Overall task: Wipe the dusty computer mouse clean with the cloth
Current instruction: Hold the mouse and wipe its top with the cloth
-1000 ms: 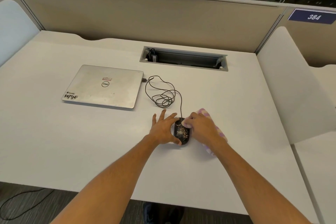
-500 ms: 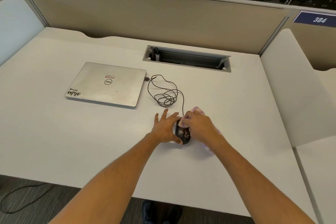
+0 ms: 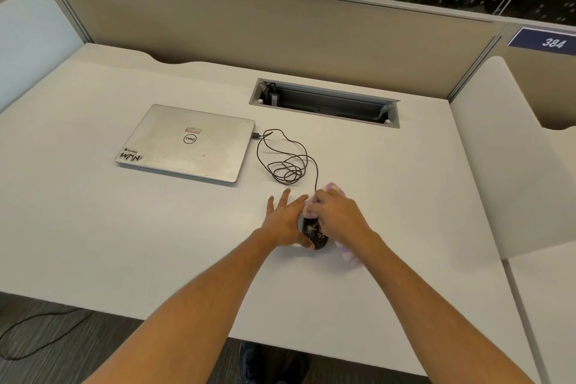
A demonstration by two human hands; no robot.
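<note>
A black computer mouse (image 3: 315,234), speckled with pale dust, sits on the white desk (image 3: 156,243) between my hands. My left hand (image 3: 285,220) lies against the mouse's left side, thumb at its near end, fingers spread flat on the desk. My right hand (image 3: 338,217) grips a pink and white cloth (image 3: 333,188) and presses it on the front half of the mouse. More of the cloth shows under my right wrist. The rear of the mouse stays uncovered and dusty.
The mouse's black cable (image 3: 285,162) lies coiled behind my hands and plugs into a closed silver laptop (image 3: 187,143) to the left. A cable slot (image 3: 324,102) is cut into the desk farther back. Beige partitions wall the desk behind, white dividers on both sides.
My right hand has slid the cloth forward over the front of the mouse, covering more of it. My left hand has stayed on the mouse's left side.
</note>
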